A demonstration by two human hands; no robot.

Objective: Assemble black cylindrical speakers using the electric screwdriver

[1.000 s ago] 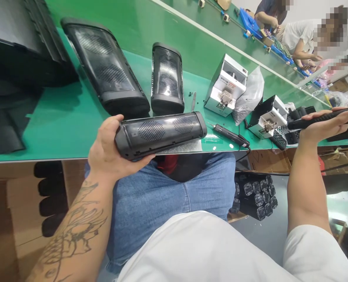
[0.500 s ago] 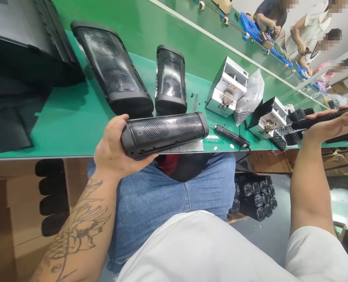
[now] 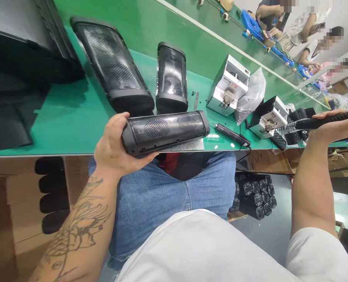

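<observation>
L hand (image 3: 110, 147) is gripping one end of a black speaker housing (image 3: 165, 132), fingers wrapped round the end cap, thumb under it. The housing is lying roughly level, just over the near edge of the green bench (image 3: 71, 117), above the person's lap, mesh grilles facing up.

R hand (image 3: 336, 125) is reaching out to the right, palm half open with fingers stretched along a black electric screwdriver (image 3: 320, 121); the tool is resting across the fingers, not in a tight fist. Its tip is pointing toward the white screw feeder (image 3: 269, 117) w/ the black lid; what's sitting in the feeder's tray I can't tell, too small.

A second white feeder box (image 3: 228, 86) is standing further back on the bench, a crumpled clear plastic bag (image 3: 250, 98) leaning just beside it. Another slim black driver (image 3: 229, 134) is lying on the bench betw. the held housing and the feeders, cable trailing off the edge.

Two more housings are lying on the bench beyond the L hand: a large one (image 3: 113, 66) and a shorter one (image 3: 171, 76), side by side, close but apart. A few loose black screws (image 3: 201, 100) are scattered near the shorter one.

Under the bench, a cardboard box (image 3: 254, 196) is holding rows of black parts, prob. end caps, packed tight. At left, dark rounded pieces (image 3: 50, 192) are stacked in another carton.

Other people are working at the far bench, top right.
</observation>
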